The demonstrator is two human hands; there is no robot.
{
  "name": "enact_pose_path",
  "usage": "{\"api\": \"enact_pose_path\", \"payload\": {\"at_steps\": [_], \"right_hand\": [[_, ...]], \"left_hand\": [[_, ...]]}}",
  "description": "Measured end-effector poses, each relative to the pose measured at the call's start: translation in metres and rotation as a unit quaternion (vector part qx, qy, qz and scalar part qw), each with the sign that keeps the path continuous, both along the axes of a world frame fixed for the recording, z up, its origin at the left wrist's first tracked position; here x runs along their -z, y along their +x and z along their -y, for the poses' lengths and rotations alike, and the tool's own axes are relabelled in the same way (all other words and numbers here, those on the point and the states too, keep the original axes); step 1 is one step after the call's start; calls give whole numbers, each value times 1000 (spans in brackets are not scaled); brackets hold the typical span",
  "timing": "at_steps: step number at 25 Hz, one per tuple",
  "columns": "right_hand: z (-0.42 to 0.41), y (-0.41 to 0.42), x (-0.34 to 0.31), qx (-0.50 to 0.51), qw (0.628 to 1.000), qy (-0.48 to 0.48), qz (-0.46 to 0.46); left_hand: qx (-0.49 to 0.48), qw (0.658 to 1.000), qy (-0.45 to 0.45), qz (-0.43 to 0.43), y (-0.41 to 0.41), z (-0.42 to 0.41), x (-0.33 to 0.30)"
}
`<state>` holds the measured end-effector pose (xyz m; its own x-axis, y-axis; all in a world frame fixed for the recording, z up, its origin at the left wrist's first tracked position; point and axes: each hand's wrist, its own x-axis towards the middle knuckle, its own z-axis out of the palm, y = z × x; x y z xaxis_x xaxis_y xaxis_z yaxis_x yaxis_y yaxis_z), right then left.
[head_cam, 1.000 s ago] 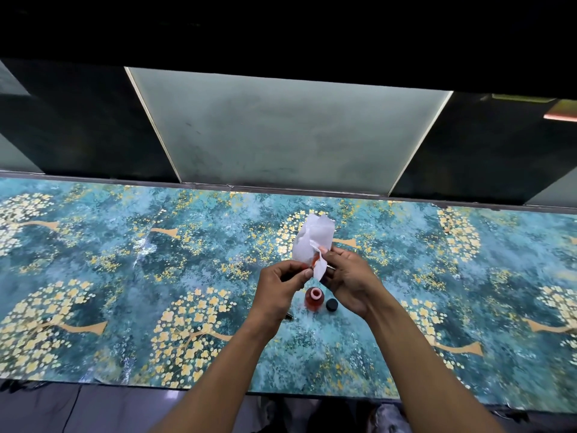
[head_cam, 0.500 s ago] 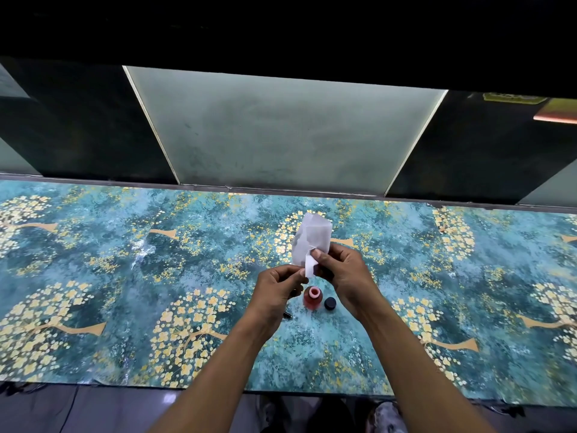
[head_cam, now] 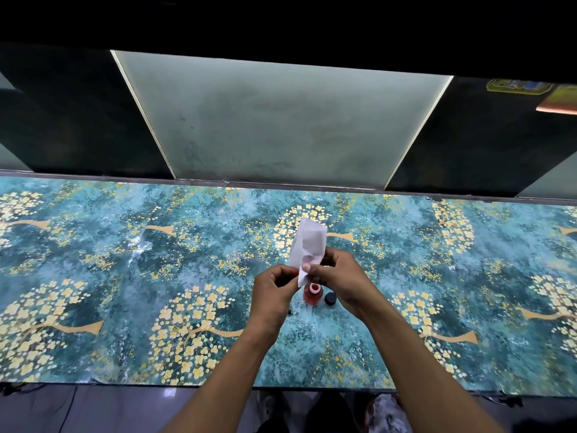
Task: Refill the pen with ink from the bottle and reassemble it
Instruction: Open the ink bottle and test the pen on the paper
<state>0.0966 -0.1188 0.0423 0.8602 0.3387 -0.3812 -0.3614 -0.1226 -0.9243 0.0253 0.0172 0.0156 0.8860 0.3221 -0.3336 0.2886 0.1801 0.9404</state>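
A small open bottle of red ink [head_cam: 312, 295] stands on the patterned table, its dark round cap [head_cam: 330, 298] lying just to its right. Above them my right hand [head_cam: 338, 281] pinches a white tissue [head_cam: 307, 245] that sticks up past the fingers. My left hand [head_cam: 273, 290] is closed around something thin right beside the tissue; the pen part inside is hidden by the fingers. A short dark piece [head_cam: 289, 311] shows on the table below my left hand.
The table [head_cam: 125, 276] wears a teal cover with gold flower trees and runs the full width of the view. Behind it stands a dark wall with a pale panel [head_cam: 274, 120]. The table's near edge lies just below my forearms.
Both hands have stayed together over the bottle. The tissue has been worked between the fingers and its lower flap sits a little differently; bottle and cap have not moved.
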Motion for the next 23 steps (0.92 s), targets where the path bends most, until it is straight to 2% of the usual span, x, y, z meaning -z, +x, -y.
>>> {"api": "enact_pose_path", "payload": {"at_steps": [6,12,17,23], "right_hand": [[-5,15,-4,48,993,88,-70],[2,49,12,150,958,183,-164],[9,80,57,192,948,82,-239],[13,91,94,253,937,-61,-233]], "left_hand": [[-4,999,-39,19,6,-6,-9],[-62,995,-78,-4,15,-28,2],[-72,993,-87,-24,15,-40,7],[-60,994,-88,-39,11,-50,10]]}}
